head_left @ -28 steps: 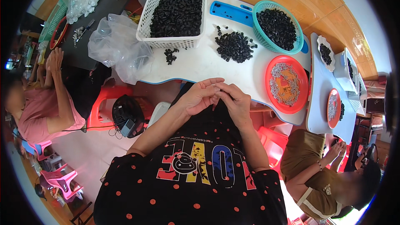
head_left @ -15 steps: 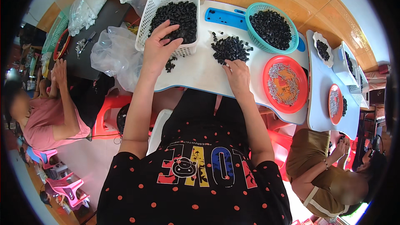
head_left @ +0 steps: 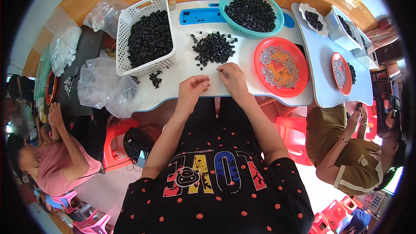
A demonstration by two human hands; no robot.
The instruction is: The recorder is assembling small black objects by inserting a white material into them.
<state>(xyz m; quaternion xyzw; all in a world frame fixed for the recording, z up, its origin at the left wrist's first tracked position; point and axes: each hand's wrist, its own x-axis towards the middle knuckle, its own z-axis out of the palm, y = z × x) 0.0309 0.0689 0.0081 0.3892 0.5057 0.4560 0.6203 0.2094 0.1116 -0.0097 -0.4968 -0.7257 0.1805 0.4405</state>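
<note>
Over the front part of the white table [head_left: 177,71], my two hands are close together but apart. My left hand [head_left: 193,91] has its fingers bent in against the thumb; anything between them is too small to make out. My right hand [head_left: 235,81] pinches with thumb and forefinger just in front of a loose pile of small black plastic pieces [head_left: 213,47]; what the pinch holds is hidden. To the left stands a white perforated basket [head_left: 149,67] full of the same black pieces. A red plate [head_left: 303,67] with small silvery pins [head_left: 268,73] lies right of my right hand.
A green basket [head_left: 247,31] of black pieces and a blue tray [head_left: 201,16] stand at the back. Clear plastic bags [head_left: 108,89] lie left. A few black pieces [head_left: 155,79] lie by the white basket. People sit at tables on either side [head_left: 65,160] [head_left: 346,147].
My left hand has left the white basket and come right and nearer, beside my right hand. My right hand has drawn back from the pile's edge. The whole view has shifted.
</note>
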